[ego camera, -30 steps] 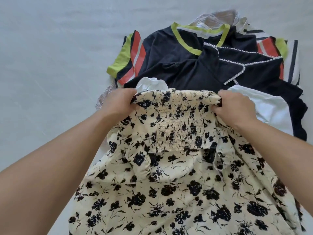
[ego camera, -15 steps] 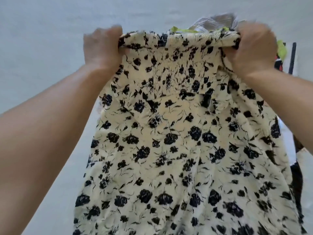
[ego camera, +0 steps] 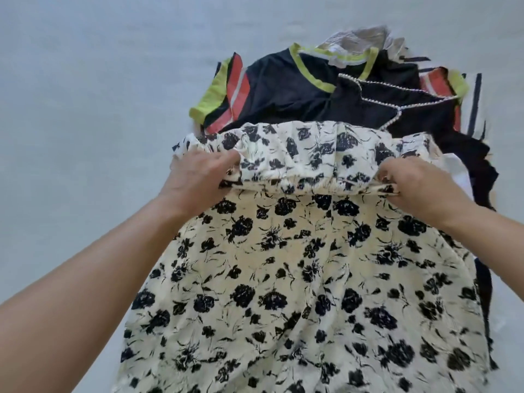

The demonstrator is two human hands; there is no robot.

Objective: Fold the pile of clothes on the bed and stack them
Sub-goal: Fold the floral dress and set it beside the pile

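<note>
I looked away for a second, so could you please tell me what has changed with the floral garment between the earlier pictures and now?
Both hands raised the floral dress high, then brought it back down towards the bed. Its smocked top is now turned over away from the person into a fold across the top. The left hand and right hand still grip that edge at either side. The pile of clothes behind lies as before.

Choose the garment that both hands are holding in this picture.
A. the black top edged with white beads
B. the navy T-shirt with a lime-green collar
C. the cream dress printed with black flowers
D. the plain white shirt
C: the left hand and the right hand each grip the folded-over top edge of the cream dress printed with black flowers, one at each end.
</note>
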